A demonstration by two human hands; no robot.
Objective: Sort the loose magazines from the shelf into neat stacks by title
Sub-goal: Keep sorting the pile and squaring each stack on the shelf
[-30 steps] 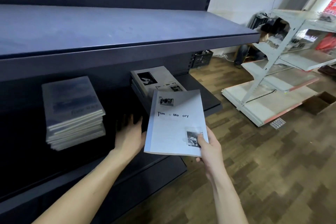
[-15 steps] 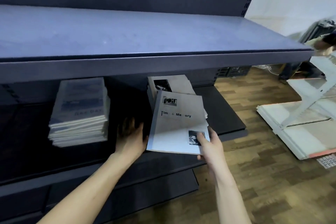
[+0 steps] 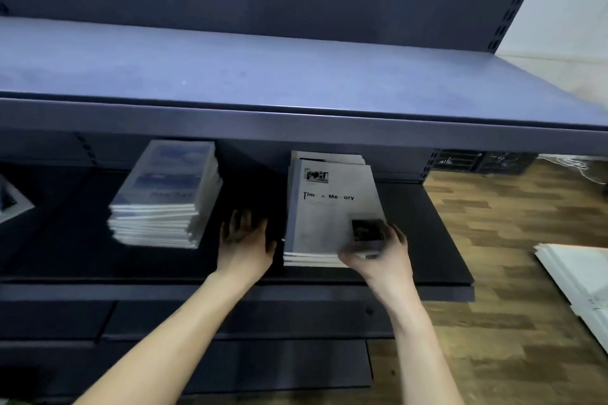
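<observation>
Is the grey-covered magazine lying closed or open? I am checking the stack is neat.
Closed: the grey magazine lies flat atop its stack, front cover and title showing, the right hand gripping its near corner.

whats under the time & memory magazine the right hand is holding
Under the top magazine sit more grey magazines, their edges showing at the front and back. Their covers are hidden, so their titles cannot be read. The right hand grips its near corner.
</observation>
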